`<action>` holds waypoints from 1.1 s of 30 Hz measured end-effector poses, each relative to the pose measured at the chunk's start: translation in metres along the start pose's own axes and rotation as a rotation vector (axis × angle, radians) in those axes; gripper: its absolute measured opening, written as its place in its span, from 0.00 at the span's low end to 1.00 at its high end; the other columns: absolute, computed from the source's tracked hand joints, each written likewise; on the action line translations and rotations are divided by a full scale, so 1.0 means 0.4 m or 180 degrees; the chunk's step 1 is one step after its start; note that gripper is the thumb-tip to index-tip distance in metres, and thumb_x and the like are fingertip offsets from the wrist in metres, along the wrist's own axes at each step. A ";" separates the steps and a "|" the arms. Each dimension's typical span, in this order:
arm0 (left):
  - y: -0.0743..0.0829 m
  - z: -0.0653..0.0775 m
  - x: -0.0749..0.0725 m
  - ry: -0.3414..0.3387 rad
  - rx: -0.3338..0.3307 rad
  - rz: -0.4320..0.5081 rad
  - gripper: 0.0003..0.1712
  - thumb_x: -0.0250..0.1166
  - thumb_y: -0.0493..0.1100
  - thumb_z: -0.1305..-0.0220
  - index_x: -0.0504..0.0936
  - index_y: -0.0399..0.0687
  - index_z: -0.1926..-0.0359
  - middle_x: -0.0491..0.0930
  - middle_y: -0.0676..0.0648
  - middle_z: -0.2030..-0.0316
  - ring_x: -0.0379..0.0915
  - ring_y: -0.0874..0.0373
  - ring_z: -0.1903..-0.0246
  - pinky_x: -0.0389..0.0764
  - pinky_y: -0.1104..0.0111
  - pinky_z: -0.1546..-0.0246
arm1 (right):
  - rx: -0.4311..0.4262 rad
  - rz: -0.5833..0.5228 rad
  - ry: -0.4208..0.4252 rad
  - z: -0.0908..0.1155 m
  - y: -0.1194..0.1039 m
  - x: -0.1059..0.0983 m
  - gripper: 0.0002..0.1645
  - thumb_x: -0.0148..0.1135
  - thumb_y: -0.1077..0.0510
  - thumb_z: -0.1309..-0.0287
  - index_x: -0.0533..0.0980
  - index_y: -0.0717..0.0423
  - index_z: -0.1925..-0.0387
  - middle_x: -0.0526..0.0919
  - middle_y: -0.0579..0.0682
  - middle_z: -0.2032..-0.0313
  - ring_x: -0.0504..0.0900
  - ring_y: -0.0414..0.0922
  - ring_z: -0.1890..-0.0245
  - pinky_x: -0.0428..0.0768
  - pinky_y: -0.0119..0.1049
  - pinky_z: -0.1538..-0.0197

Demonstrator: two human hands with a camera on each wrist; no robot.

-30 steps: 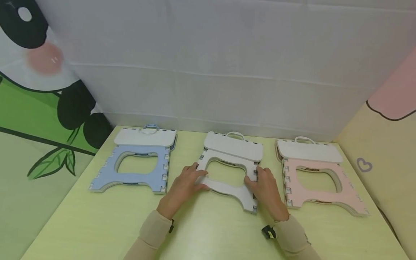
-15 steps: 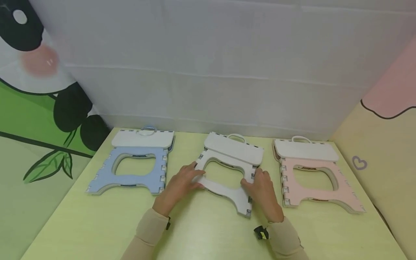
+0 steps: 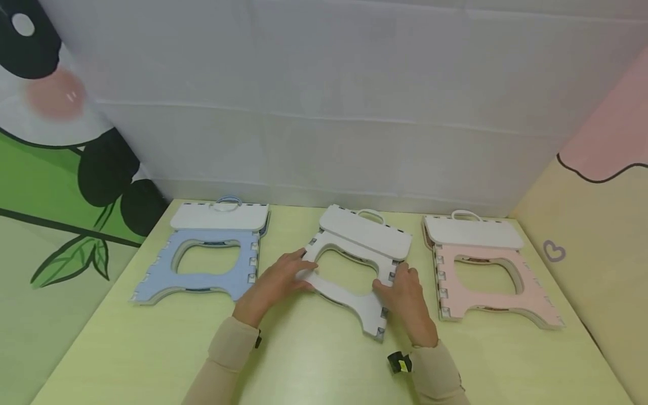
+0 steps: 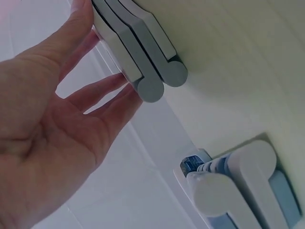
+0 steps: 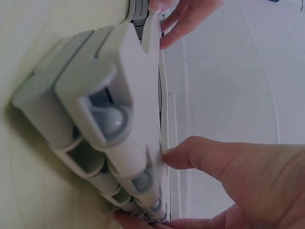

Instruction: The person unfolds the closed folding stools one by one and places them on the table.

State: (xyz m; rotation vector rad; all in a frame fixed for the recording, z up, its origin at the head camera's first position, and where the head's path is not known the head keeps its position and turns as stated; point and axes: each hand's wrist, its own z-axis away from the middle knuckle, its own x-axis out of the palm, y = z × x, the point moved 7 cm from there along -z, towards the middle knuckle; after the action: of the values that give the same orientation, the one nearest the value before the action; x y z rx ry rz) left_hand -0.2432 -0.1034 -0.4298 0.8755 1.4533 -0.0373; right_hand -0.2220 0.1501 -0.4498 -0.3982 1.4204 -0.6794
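White folding stool (image 3: 366,232), grey-jointed, is folded flat, left grip (image 3: 276,283) and right grip (image 3: 407,296) grasping its sides.

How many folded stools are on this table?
3: a blue and white plastic folding stool on the left, a white plastic folding stool in the middle, and a pink and white plastic folding stool on the right. None looks hidden.

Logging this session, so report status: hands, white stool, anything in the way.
Left hand, right hand: grip opposite sides. White stool: folded, angled. Blue stool left, pink stool right; nothing visibly blocking.
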 end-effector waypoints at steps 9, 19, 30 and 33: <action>-0.016 -0.018 -0.003 -0.0198 -0.0031 0.0070 0.26 0.74 0.41 0.39 0.83 0.36 0.42 0.67 0.24 0.33 0.65 0.28 0.34 0.72 0.44 0.36 | 0.0103 0.0116 -0.0133 -0.002 -0.013 -0.001 0.41 0.64 0.52 0.38 0.61 0.82 0.40 0.70 0.75 0.49 0.76 0.62 0.57 0.80 0.58 0.51; 0.023 -0.006 -0.007 -0.0048 -0.0179 -0.0122 0.23 0.73 0.41 0.35 0.81 0.34 0.42 0.70 0.25 0.35 0.67 0.29 0.36 0.73 0.44 0.37 | -0.0023 0.0112 -0.0270 -0.001 -0.001 -0.036 0.30 0.64 0.50 0.32 0.70 0.75 0.46 0.79 0.67 0.57 0.76 0.55 0.63 0.78 0.47 0.63; 0.105 -0.013 -0.009 0.0695 -0.0082 -0.0491 0.16 0.73 0.40 0.35 0.84 0.35 0.50 0.81 0.31 0.50 0.78 0.35 0.50 0.82 0.47 0.51 | -0.0491 0.0252 -0.0081 -0.023 -0.012 -0.104 0.23 0.64 0.52 0.30 0.78 0.71 0.51 0.84 0.65 0.54 0.82 0.58 0.59 0.81 0.51 0.59; 0.119 -0.015 -0.002 0.0851 -0.0044 -0.0593 0.15 0.73 0.39 0.36 0.85 0.35 0.52 0.83 0.33 0.53 0.80 0.37 0.52 0.82 0.50 0.51 | -0.0628 0.0285 0.0007 -0.031 -0.019 -0.126 0.20 0.64 0.52 0.31 0.79 0.70 0.55 0.85 0.64 0.57 0.82 0.55 0.63 0.81 0.48 0.65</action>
State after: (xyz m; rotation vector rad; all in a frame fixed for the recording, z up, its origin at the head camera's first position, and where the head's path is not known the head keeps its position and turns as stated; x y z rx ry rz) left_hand -0.2237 -0.0675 -0.4049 0.7517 1.7809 -0.0508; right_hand -0.2362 0.1785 -0.4081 -0.4849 1.5035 -0.4687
